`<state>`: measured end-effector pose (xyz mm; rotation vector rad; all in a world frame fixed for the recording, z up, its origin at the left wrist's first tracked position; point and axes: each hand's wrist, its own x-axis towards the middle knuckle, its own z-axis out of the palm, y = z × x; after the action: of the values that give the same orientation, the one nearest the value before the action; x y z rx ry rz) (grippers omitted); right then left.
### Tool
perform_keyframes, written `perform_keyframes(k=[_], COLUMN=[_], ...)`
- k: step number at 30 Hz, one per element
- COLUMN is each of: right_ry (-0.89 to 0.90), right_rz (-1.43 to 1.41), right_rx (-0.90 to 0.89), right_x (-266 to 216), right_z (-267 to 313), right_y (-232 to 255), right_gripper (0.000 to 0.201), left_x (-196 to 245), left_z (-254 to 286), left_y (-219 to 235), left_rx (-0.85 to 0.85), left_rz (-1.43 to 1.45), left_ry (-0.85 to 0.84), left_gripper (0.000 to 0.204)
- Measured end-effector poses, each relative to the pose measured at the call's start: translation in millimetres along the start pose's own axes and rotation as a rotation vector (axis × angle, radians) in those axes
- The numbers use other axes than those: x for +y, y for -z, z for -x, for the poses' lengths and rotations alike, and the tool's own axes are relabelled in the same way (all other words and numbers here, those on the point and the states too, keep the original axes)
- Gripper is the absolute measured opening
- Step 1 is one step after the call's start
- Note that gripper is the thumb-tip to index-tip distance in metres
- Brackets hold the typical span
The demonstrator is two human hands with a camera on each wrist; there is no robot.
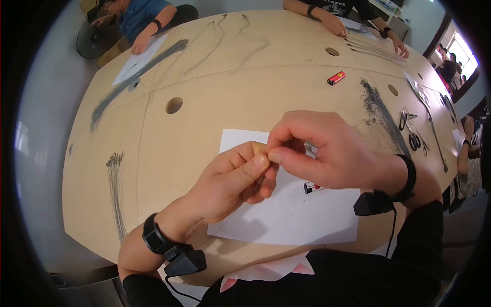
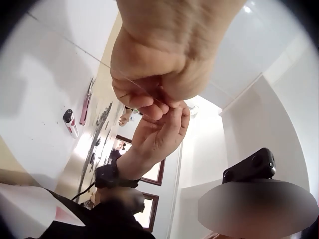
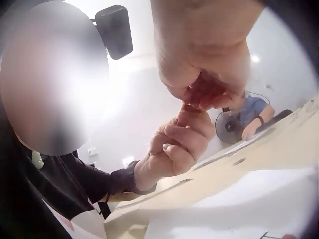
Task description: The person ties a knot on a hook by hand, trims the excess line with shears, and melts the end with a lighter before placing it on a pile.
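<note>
A person's left hand [image 1: 230, 179] and right hand [image 1: 327, 151] pinched a hair-thin, greyish strand [image 2: 75, 45] between thumbs and forefingers, fingertips touching, above a rectangular white paper sheet [image 1: 286, 217] on a pale wooden table [image 1: 245, 92].

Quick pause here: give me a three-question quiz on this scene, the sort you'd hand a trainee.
1. True or false: in the head view, the red lighter lies on bare tabletop.
2. Where do the fingertips of the left hand and right hand meet?
A) Flat on the tabletop
B) Raised above the white sheet
C) Around the scissors
3. Fill in: the small bundle of thin dark strands near the left forearm lies to the ____ of the white sheet, from the person's side.

Key: 1 true; 2 B; 3 left.
</note>
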<state>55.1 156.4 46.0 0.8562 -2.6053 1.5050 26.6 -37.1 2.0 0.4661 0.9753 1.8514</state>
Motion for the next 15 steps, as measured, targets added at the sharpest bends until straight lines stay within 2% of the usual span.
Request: perform_keyframes(k=[2,4,6,9,13,14,15], right_ry=[-0.014,-0.031,-0.258,-0.375,-0.408,-0.368,-0.325], right_rz=[0.001,0.005,0.066,0.167,-0.054,-0.057,-0.053], right_rx=[0.011,0.026,-0.025,-0.028,0.02,0.06,0.104], right_x=[11,28,46,75,62,51,41], right_z=[-8,-15,-24,-34,-38,-36,-35], right_y=[-1,1,6,13,17,21,27], right_gripper=[0.008,0.008,0.013,0.016,0.018,0.017,0.017], left_x=[3,10,13,25,46,47,48], left_z=[5,20,46,94,156,169,182], left_y=[-7,-9,0,1,-7,-8,-8], left_rx=[0.344,0.494,0.536,0.621,0.654,0.655,0.701], left_rz=[-0.346,-0.566,-0.68,-0.737,-1.046,-1.046,-1.186], left_ry=[-0.009,0.02,0.008,0.027,0.256,0.259,0.269], left_gripper=[0.019,0.016,0.019,0.02,0.03,0.03,0.033])
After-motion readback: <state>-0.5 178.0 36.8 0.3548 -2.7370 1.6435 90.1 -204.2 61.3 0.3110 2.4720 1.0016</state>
